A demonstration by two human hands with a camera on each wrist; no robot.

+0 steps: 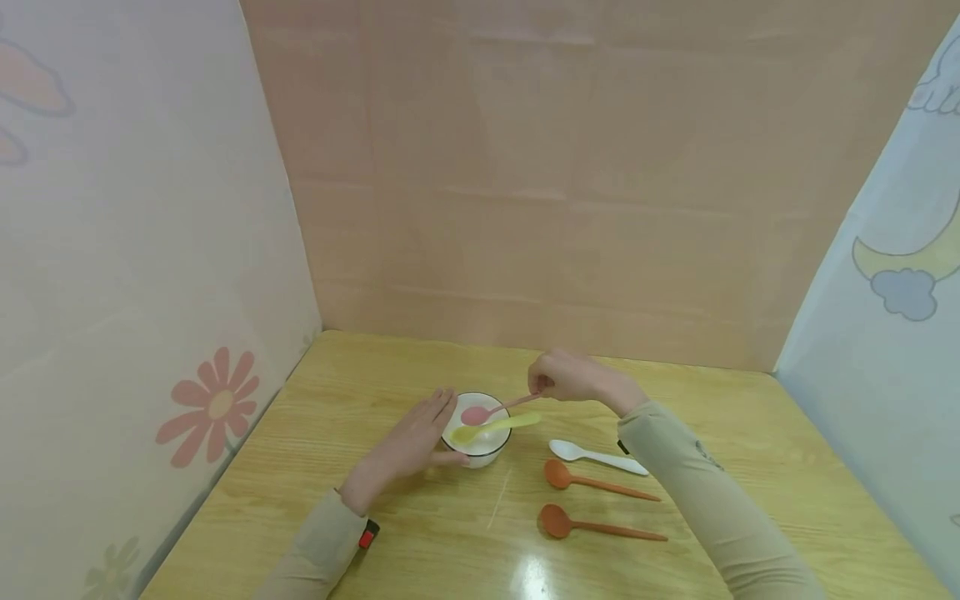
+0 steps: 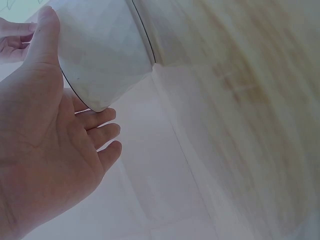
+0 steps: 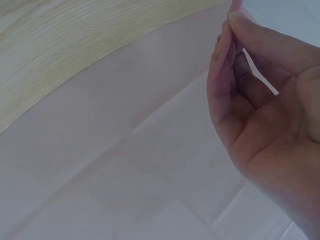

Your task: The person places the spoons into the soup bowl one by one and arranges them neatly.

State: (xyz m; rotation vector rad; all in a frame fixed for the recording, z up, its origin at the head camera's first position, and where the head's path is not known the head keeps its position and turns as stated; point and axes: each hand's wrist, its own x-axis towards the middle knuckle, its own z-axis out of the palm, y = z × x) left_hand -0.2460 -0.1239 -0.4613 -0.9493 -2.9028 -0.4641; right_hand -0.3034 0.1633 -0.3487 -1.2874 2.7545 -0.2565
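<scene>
A white bowl [image 1: 486,450] with a dark rim stands on the table. My left hand [image 1: 411,440] holds its left side, thumb at the near side and fingers along the far left. In the left wrist view, that hand [image 2: 55,125] lies around the bowl's wall [image 2: 100,45]. A yellow spoon [image 1: 495,427] rests in the bowl, its handle over the right rim. Between thumb and fingertips, my right hand [image 1: 573,377] pinches the handle end of a pink spoon [image 1: 476,415], whose head is over the bowl's inside. Only a bit of that pink handle [image 3: 236,5] shows in the right wrist view.
Right of the bowl lie a white spoon [image 1: 597,457], an orange spoon [image 1: 600,481] and a darker orange-red spoon [image 1: 600,527], heads to the left. The wooden table [image 1: 420,542] is bounded by a tan back wall [image 1: 525,208] and printed side panels [image 1: 150,250].
</scene>
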